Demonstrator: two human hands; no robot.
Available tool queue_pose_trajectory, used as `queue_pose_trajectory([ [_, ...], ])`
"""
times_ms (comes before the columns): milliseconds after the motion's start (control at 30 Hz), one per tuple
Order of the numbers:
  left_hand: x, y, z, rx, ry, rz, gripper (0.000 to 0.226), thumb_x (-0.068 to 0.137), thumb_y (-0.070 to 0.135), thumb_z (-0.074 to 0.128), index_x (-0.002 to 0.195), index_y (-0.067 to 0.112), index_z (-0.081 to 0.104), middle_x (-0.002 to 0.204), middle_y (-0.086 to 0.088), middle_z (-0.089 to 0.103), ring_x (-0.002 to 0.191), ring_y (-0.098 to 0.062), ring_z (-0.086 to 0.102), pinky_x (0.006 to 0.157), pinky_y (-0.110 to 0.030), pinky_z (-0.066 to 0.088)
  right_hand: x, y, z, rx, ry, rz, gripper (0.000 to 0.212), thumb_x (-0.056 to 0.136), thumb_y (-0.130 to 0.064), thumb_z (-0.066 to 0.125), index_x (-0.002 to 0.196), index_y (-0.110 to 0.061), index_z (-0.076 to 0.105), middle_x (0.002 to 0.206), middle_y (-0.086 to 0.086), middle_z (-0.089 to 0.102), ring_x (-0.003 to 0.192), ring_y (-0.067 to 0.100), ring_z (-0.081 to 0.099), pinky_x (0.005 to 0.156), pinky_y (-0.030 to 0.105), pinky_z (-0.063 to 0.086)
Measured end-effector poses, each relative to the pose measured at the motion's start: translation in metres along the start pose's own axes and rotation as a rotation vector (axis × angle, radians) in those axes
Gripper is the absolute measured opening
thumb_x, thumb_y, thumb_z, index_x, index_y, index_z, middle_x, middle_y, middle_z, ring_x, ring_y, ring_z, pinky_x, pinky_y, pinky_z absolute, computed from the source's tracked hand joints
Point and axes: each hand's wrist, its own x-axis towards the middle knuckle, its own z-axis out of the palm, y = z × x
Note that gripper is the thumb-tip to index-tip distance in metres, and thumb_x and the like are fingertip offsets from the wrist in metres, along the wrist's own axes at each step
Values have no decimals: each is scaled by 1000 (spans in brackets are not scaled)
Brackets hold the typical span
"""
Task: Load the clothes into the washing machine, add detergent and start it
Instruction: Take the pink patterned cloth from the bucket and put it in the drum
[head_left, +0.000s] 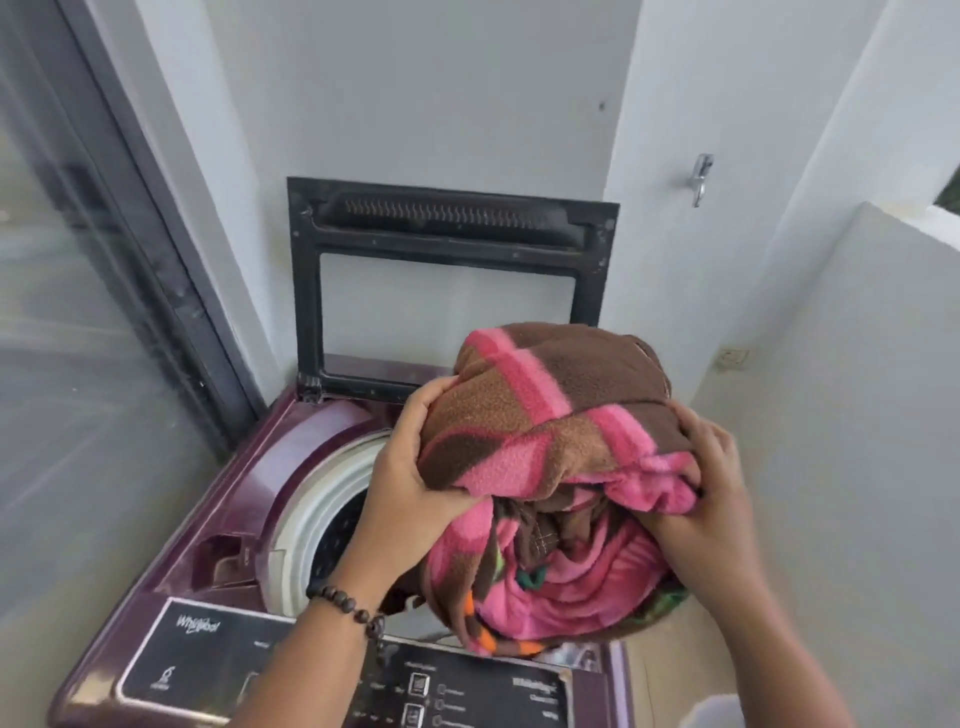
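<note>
Above the open drum (332, 525) of a maroon top-loading washing machine (244, 499), a bulky bundle of clothes (550, 467) is held up by both hands. Its outer layer is a fleecy pink and brown checked blanket, and darker pieces with bits of green and orange show in the folds on its near side. The left hand (410, 467) grips the left flank of the bundle, thumb on top and fingers curled underneath into the fabric. The right hand (701, 499) clutches the right side, its fingers dug into the pink edge of the fleece. The bundle sits over the right part of the machine's opening, its lowest fold hanging down to the near rim just beside the control panel (322, 670).

A string of dark beads (348, 608) circles the left wrist. The machine's lid (447, 280), a black frame with a clear window, stands upright at the far side against the white wall (441, 93). A recessed detergent compartment (228, 556) lies in the machine's top to the left of the drum. The black control panel, with white print and small buttons, runs along the near edge. A dark-framed glass door (78, 312) fills the left side, and a metal hook (701, 179) is fixed on the wall at far right.
</note>
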Motion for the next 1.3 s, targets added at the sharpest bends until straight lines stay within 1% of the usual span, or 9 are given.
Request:
queue_pose_trajectory([
  [167,24,-49,-69,82,49,-111,90,66,-22,70,127,41,48,117,31,59,114,9,55,89,-13,49,4,3,99,50,-64,110,88,72,16,71,126,-48,44,122,2,44,114,18,51,99,36,44],
  [333,45,-114,-113,202,18,-271,91,67,-6,76,124,58,46,124,29,58,120,-1,56,100,-38,50,-2,28,175,11,-127,254,80,75,13,71,134,-33,43,124,5,43,112,14,50,100,30,41],
  [433,55,-152,-122,278,-19,-366,86,64,15,75,134,52,41,135,22,54,127,-6,51,105,-43,46,-4,47,206,-44,-199,371,75,77,7,74,140,-24,45,124,3,41,111,13,49,99,23,36],
  [533,68,-192,-121,313,-98,-481,90,72,3,76,146,36,36,148,14,43,133,-3,38,114,-30,32,-5,72,229,-110,-269,497,76,78,0,76,145,-17,43,124,2,39,107,11,47,98,23,36],
  [767,107,-262,-96,363,-303,-727,91,79,5,74,151,30,26,146,2,46,130,-20,48,104,-36,45,6,126,257,-221,-390,742,81,81,-7,74,150,-23,34,144,11,33,122,28,48,99,29,36],
  [1000,115,-346,-96,351,-431,-1041,75,71,2,71,135,27,42,111,-5,66,99,-24,64,86,-40,56,-2,167,295,-304,-531,846,83,82,-18,77,151,-22,30,149,13,27,131,33,44,104,31,36],
  [1133,78,-432,-99,357,-174,-1182,63,68,22,61,130,20,53,121,-11,67,103,-28,66,91,-47,56,4,180,313,-255,-653,812,81,85,-33,74,152,-23,29,152,10,30,137,26,38,108,25,30],
  [1200,74,-424,-95,373,73,-1232,64,78,12,57,141,19,46,138,-13,56,121,-35,57,106,-51,44,6,185,325,-234,-744,730,80,86,-30,73,152,-24,29,152,8,33,141,23,35,108,20,25],
  [1300,83,-388,-91,448,280,-1286,56,96,2,45,150,4,31,155,-21,32,141,-37,34,117,-42,24,1,191,340,-323,-987,607,87,88,-35,68,155,-34,13,163,4,11,151,27,10,119,40,19],
])
